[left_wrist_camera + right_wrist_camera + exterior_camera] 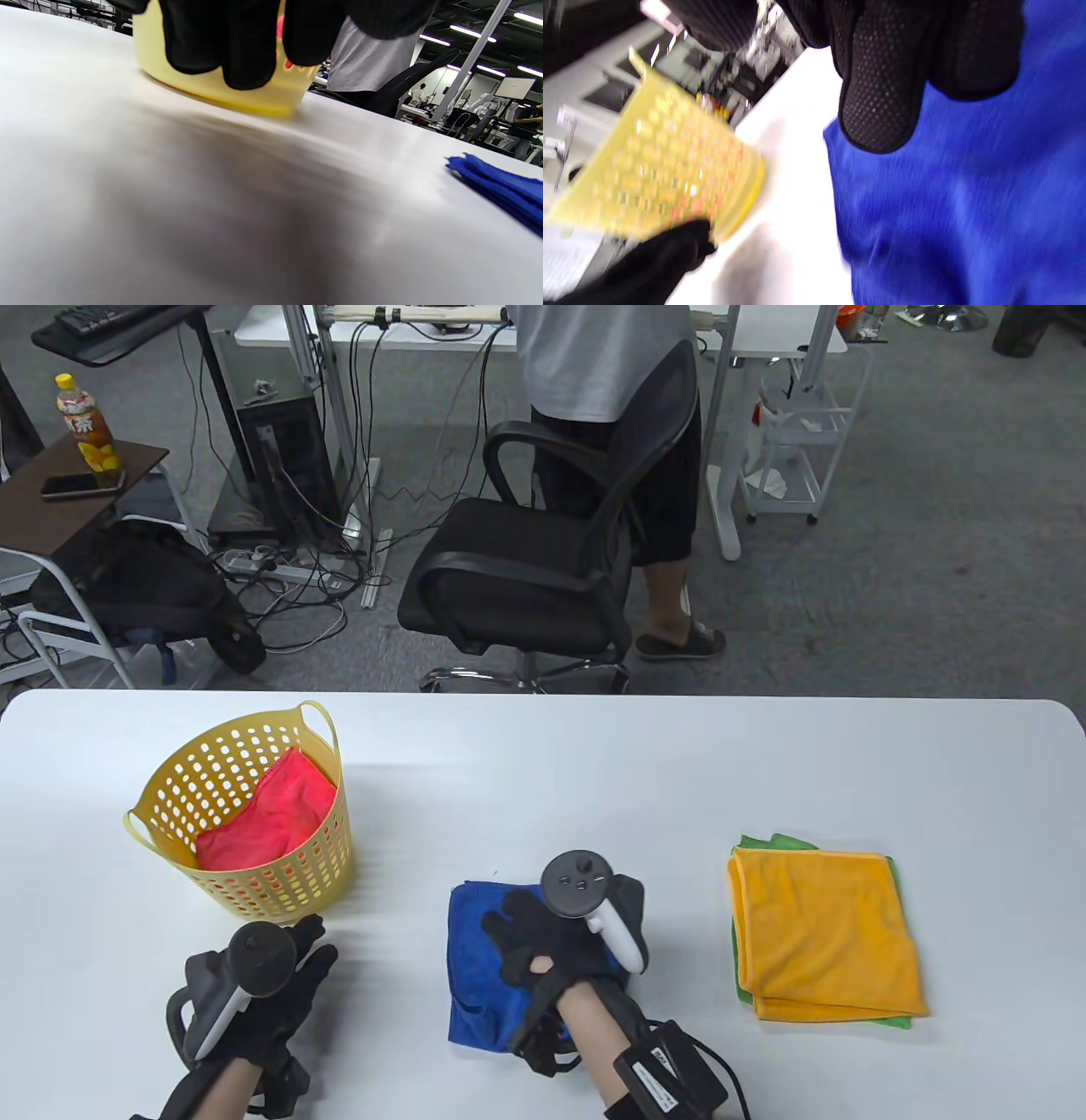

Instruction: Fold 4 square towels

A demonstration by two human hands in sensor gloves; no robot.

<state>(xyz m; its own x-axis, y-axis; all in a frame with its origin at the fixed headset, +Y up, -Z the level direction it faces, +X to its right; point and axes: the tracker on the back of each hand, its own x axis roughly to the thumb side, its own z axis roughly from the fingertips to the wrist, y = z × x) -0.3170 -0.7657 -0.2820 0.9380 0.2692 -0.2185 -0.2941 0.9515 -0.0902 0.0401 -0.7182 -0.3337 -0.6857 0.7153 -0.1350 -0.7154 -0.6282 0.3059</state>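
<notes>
Right hand (543,942): black glove, nearest the table view's bottom edge, lying flat on the blue towel (484,976) with fingers spread and straight, pressing the cloth rather than gripping it. The tracker on its back hides the knuckles and part of the towel's far right corner. In the right wrist view one fingertip (878,106) touches the blue cloth; that frame is blurred.

Blue towel: folded, near the front middle of the white surface (543,780). Its right side is covered by the hand and wrist; its layered edge shows at the right of the left wrist view.

Left hand (271,984): black glove, on the surface left of the blue towel and apart from it, just in front of the basket. Fingers extended and relaxed, holding nothing. The image is motion-smeared here, and whether the fingertips touch the basket cannot be told.

Yellow basket (246,823): perforated, two loop handles, at the left of the surface. Contains a red towel (271,823), crumpled, partly hidden by the basket wall.

Orange towel (823,933): folded, at the right, well apart from both hands, on top of a green towel (776,841) of which only edges show.

Beyond the surface: a black office chair (534,560) and a standing person (611,415), cut off at the top edge.
</notes>
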